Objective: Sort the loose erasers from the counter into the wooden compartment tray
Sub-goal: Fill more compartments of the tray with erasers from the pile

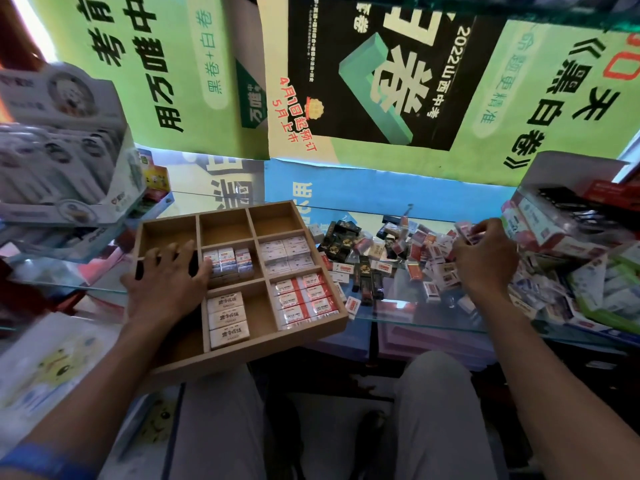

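The wooden tray (239,355) is taken as the landmark; it sits at the near edge of the glass counter (415,317) and is divided into nine compartments, three rows of three. Four compartments are seen to hold erasers; the three at the far row are bare, and the two at the left side are partly hidden under the left hand (166,282), so their contents cannot be told.

In the middle compartment three upright white erasers (228,259) are counted in the front row, with more possibly beneath; to its right a block of white-wrapped erasers (285,252) is packed, roughly four on top; in the near-right compartment red-and-white erasers (304,296) are stacked, about six visible; in the near-middle compartment three cream erasers (228,318) are laid flat, with room left beside them.

To the right of the tray a large loose pile (398,258) is left on the counter: black, red and white pieces, too many and too blurred to be counted. The job is judged to be less than half done.

The left hand is laid flat with fingers spread across the tray's left side, steadying it and holding nothing; the right hand (485,258), well to the right of the tray over the pile, is curled around a small wrapped eraser (465,230) pinched at the fingertips.
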{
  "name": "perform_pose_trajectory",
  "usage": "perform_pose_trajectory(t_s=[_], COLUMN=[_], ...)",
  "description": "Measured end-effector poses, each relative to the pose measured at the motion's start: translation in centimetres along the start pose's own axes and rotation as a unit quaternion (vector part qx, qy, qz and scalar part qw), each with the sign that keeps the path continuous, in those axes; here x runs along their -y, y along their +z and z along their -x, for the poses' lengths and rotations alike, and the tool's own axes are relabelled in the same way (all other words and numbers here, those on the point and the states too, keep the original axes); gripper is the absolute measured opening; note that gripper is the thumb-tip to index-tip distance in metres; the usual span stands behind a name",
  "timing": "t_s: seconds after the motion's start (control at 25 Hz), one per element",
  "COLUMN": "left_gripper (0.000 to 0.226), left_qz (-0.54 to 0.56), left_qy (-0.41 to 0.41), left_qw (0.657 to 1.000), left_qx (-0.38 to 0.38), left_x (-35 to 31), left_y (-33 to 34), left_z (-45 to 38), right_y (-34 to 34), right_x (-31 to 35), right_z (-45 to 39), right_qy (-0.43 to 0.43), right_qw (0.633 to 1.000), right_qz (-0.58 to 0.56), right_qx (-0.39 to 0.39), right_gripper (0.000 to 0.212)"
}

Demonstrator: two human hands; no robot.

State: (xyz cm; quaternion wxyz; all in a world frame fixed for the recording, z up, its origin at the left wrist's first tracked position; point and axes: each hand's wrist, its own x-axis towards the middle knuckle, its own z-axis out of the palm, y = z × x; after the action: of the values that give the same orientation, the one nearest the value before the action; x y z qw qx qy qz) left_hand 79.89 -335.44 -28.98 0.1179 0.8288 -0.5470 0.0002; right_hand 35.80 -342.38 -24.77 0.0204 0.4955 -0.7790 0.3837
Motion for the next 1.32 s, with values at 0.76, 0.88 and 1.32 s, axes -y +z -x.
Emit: perform_pose_trajectory(t_s=[0.76,0.88,1.32], left_gripper=[0.062,0.062,0.060], left_qz=[-0.012,-0.014,-0.014], left_qy=[-0.002,0.002,0.012], left_qw=[1.000,1.000,1.000], left_qx=[0.012,0.008,0.011], left_x=[0.2,0.3,0.5], left_y=[-0.3,-0.3,-0.2], left_z=[0.0,0.0,0.0], right_y=[9.5,9.6,9.5], right_x=[22.6,22.2,21.2], right_z=[17.5,18.1,17.1], right_qy=[-0.338,-0.355,-0.297], right_qw=[0.908,0.905,0.921], right_qz=[-0.019,-0.004,-0.088], right_qx=[0.249,0.235,0.236], right_gripper=[0.029,0.035,0.027])
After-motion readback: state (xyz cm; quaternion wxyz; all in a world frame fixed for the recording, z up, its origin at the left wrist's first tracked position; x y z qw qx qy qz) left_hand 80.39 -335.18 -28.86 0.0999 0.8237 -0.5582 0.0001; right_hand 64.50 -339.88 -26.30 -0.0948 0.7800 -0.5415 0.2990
